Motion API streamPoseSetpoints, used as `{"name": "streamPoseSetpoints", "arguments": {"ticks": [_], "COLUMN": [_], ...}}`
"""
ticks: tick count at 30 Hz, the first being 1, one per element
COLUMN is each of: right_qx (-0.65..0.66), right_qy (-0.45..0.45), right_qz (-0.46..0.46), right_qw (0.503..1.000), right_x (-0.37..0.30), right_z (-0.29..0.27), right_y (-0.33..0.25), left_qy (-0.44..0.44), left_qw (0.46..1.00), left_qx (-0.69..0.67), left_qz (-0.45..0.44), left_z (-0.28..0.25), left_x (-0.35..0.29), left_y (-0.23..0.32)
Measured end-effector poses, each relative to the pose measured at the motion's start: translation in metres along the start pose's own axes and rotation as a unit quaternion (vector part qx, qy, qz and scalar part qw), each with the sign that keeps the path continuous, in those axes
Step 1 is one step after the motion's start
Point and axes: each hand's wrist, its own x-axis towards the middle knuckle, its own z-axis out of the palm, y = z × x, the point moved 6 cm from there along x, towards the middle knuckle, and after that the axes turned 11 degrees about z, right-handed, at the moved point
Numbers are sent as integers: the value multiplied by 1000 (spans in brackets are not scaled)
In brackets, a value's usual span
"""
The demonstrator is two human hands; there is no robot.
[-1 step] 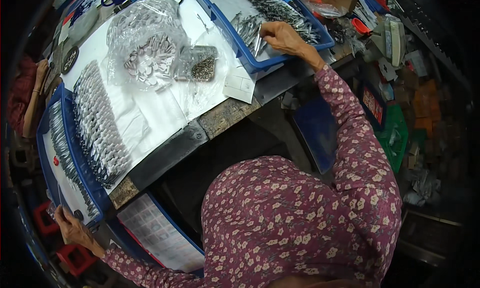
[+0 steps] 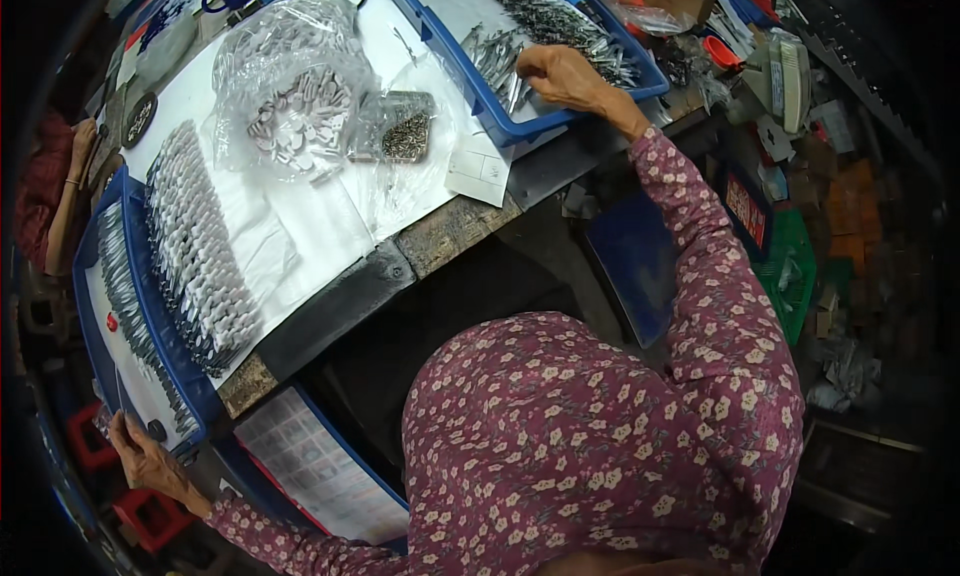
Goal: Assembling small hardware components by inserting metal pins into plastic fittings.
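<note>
My right hand reaches into the far blue tray, its fingers closed in a pinch on a slim silver metal piece. Heaps of similar thin metal pieces lie around it in that tray. Down at the left, my left hand is beside the near corner of another blue tray. Thumb and forefinger there pinch a thin metal rod. Rows of slender dark metal pieces line this left tray. Next to it, white-ended pieces are stacked in rows on white paper.
A clear plastic bag of white parts lies mid-table, beside a small box of tiny metal parts. A paper slip rests near the edge. Another person's arm shows at far left. Red stools stand below.
My right fingertips have shifted very slightly at the metal piece. My left hand keeps its place.
</note>
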Motion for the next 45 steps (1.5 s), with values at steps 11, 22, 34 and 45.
{"name": "streamPoseSetpoints", "arguments": {"ticks": [11,22,34,45], "right_qx": [-237,-224,3,476], "right_qy": [-69,-48,60,-52], "right_qz": [-195,-272,-206,-4], "right_qw": [949,934,977,878], "right_x": [3,-1,-5,-41], "right_z": [17,13,-20,-10], "right_y": [-23,-20,-19,-147], "left_qy": [35,19,-25,-116], "left_qw": [976,823,686,646], "left_qx": [-212,-546,-713,-734], "left_qz": [-30,-153,-143,-174], "left_z": [-11,17,43,51], "left_x": [-10,-26,-25,-32], "left_y": [67,119,168,229]}}
